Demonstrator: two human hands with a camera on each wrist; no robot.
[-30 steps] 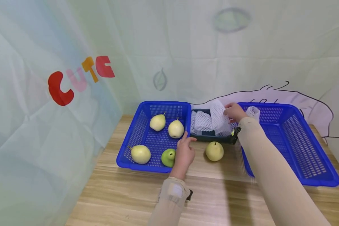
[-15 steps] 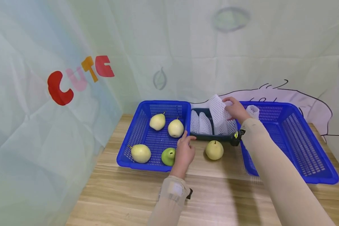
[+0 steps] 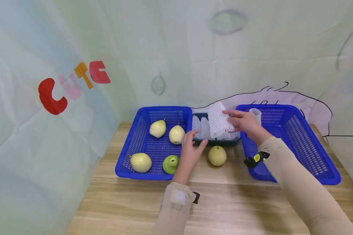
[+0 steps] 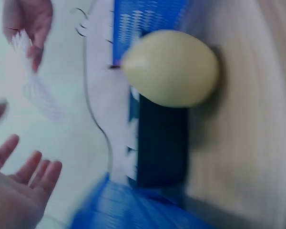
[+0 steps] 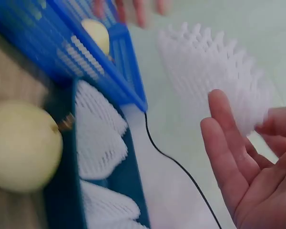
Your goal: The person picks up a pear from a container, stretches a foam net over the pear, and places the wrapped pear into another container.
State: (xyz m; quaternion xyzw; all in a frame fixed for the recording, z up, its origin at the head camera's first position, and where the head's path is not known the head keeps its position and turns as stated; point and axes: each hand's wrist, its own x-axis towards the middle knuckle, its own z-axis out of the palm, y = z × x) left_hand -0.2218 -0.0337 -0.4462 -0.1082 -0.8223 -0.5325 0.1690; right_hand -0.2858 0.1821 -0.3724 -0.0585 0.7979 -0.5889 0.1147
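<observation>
My right hand [image 3: 248, 125] pinches a white foam fruit net [image 3: 217, 119] near one edge and holds it above the small dark green box [image 3: 223, 143]. In the right wrist view the foam net [image 5: 219, 71] hangs from thumb and fingertips, its toothed end spread away from the palm. My left hand [image 3: 189, 155] is raised by the right side of the left blue basket, fingers and thumb apart, touching nothing that I can see. On the table in front of the box stands a yellow-green pear [image 3: 217, 156], between the two hands.
Several more foam nets [image 3: 205, 128] lie in the box. The left blue basket [image 3: 132, 130] holds pale pears [image 3: 158, 128] and a greener pear [image 3: 170, 164]. At the right, another blue basket [image 3: 314, 143] has an upright foam net [image 3: 255, 115] at its back left corner.
The right hand has drawn the foam net out over the box and towards the left hand. The left hand has risen from the basket's edge and spread its thumb. The view has shifted slightly.
</observation>
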